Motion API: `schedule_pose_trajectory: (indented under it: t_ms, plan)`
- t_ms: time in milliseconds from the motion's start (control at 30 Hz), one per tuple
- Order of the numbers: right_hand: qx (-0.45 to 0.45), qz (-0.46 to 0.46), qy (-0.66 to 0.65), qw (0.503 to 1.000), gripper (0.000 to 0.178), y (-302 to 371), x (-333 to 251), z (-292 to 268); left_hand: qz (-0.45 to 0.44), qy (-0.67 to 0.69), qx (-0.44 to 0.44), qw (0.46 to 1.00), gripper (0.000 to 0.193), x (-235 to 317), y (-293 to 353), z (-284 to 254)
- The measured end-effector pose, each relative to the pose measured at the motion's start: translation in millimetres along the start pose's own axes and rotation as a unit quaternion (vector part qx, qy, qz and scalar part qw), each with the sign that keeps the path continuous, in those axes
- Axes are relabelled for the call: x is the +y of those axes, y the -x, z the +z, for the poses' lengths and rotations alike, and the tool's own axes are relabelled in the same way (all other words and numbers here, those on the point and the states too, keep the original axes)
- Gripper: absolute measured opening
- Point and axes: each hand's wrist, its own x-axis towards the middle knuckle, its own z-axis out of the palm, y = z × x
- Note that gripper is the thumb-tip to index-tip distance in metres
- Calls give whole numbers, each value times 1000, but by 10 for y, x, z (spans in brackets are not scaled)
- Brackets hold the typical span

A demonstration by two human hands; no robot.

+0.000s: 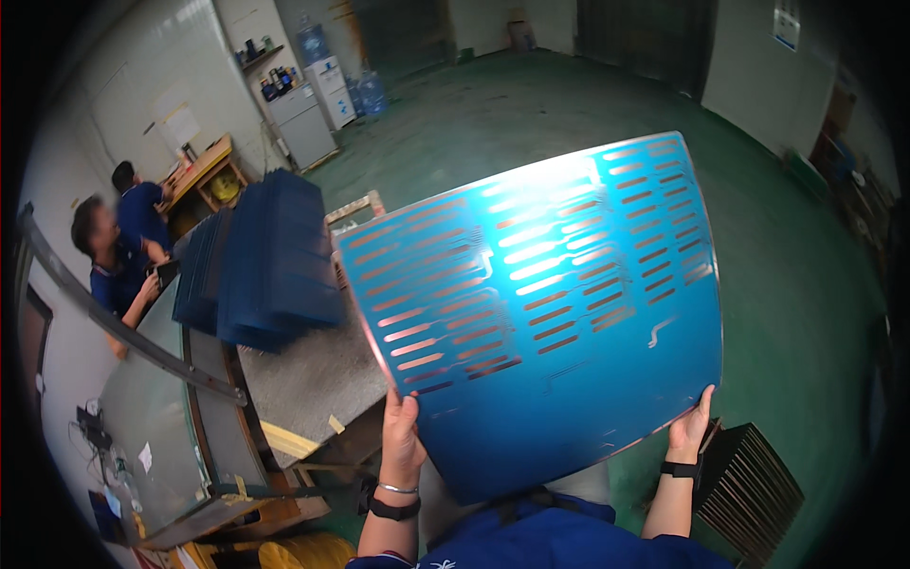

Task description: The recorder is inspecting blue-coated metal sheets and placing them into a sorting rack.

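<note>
A large blue panel with rows of copper-coloured slots and fine traces, like a circuit board panel [569, 379], is held up in front of me, tilted, with light glaring off its upper part. My left hand [403, 441] grips its lower left edge, thumb on the front face and fingers behind. At the lower right edge my right hand [689, 427] holds it too, its fingers partly hidden behind the panel. Left of the panel, a stack of dark blue panels [284, 256] leans upright on a grey table [313, 379].
A slotted dark rack [754, 488] stands low at my right. At left are a glass-topped bench [152, 427] with a curved metal bar [123, 322], and two other people, one holding a dark object. A cabinet [303, 128] and water bottles [370, 95] stand farther back on the green floor.
</note>
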Motion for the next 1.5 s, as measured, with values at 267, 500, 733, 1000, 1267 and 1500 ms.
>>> schedule_pose_trajectory:
  t_ms: [267, 500, 733, 1000, 1267, 1500]
  plan:
    - [60, 36, -5, 998, 51, -58, 94, -425, -43, -52, -27, 997, 45, -86, 28, 87]
    - [70, 58, -7, 996, 50, -85, 147, -696, -48, -77, -76, 993, 41, -83, 0, 216]
    - [79, 66, -15, 995, 48, -53, 115, -685, -50, -105, -75, 990, 43, -143, -41, 221]
    - [41, 19, -73, 996, 46, 13, -99, -483, -48, -95, -12, 994, 33, -267, -172, 325]
    - [3, -6, 55, 998, 44, 1179, 267, 847, -137, 76, -21, 987, 38, -838, -209, 902]
    - [110, -239, 246, 933, 35, 1029, -752, 1014, -340, -74, -259, 901, 42, -1266, -317, 1015]
